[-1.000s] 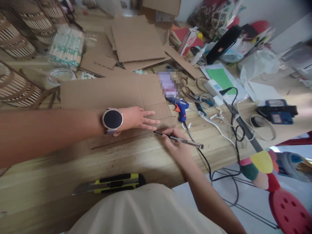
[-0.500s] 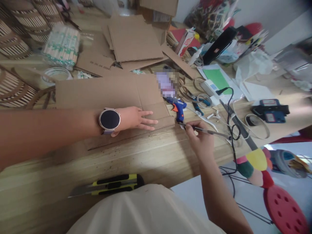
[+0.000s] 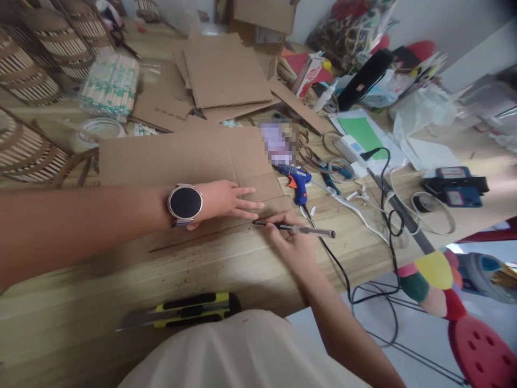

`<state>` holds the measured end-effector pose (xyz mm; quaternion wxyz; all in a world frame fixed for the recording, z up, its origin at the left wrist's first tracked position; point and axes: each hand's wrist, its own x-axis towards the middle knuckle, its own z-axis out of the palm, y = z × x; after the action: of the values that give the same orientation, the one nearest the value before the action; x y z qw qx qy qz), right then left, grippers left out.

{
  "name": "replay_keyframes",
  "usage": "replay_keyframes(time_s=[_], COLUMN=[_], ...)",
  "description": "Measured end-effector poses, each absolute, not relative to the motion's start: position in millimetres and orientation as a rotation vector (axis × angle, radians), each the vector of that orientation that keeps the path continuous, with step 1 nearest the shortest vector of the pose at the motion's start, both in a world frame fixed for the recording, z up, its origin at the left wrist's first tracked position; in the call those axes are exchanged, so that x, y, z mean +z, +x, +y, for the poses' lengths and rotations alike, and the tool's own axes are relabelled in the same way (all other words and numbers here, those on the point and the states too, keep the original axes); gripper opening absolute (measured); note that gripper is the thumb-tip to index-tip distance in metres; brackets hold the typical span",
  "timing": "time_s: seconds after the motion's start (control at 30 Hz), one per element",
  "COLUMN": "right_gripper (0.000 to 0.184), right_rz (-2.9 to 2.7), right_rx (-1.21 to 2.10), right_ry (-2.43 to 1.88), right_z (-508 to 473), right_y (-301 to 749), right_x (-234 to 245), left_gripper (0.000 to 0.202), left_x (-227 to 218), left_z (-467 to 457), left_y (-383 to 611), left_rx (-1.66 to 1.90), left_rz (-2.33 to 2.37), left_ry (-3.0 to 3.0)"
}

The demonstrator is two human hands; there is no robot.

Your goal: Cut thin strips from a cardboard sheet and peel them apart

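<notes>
My left hand lies flat on a large brown cardboard sheet, fingers spread toward its right end. A watch sits on that wrist. My right hand grips a pen, whose dark tip points left and meets the near edge of the cardboard, just past my left fingertips. Beyond the right hand lies a blue glue gun with an orange trigger, its black cord running toward the table edge. A yellow and black utility knife rests close to my body, blade out to the left.
Stacked cardboard pieces are at the back. Wooden sticks in a plastic bag and slatted baskets stand at left. To the right are a white power strip, pliers, cords and a black case.
My right hand has moved left with the pen, from beside the glue gun to the cardboard's near edge. My left hand stays flat on the sheet. The whole view has shifted slightly.
</notes>
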<state>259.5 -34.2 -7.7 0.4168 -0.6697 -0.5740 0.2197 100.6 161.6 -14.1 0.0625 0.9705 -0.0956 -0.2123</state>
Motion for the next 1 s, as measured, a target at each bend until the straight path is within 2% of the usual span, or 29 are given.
replay_keyframes(time_s=[0.17,0.33,0.47,0.67,1.0], right_gripper=[0.013,0.014,0.015,0.031,0.034], right_rz=[-1.425,-1.270,-1.294,-1.883,-1.920], right_rx=[0.490,0.262,-0.014,0.062,0.133], right_ry=[-1.725,-1.879,-1.920,-1.712,-1.757], right_z=[-31.8,-41.0,-49.5,-39.1,-30.5], right_y=[271.5,315.6,325.5,293.5,302.5], right_x=[-12.5,-9.9,-4.4,-19.8,-29.7], left_gripper=[0.139,0.152,0.140,0.134,0.124], left_x=[-8.5,-2.5,-3.4,2.3,33.2], left_z=[158.0,153.6,154.1,151.5,138.7], left_y=[101.4,103.0,104.6,102.6,61.9], left_rx=[-0.685,-0.857,-0.798,-0.648,-0.848], left_rz=[-0.243,-0.279,-0.248,-0.230,-0.066], left_ry=[2.963,3.009,3.000,2.982,3.079])
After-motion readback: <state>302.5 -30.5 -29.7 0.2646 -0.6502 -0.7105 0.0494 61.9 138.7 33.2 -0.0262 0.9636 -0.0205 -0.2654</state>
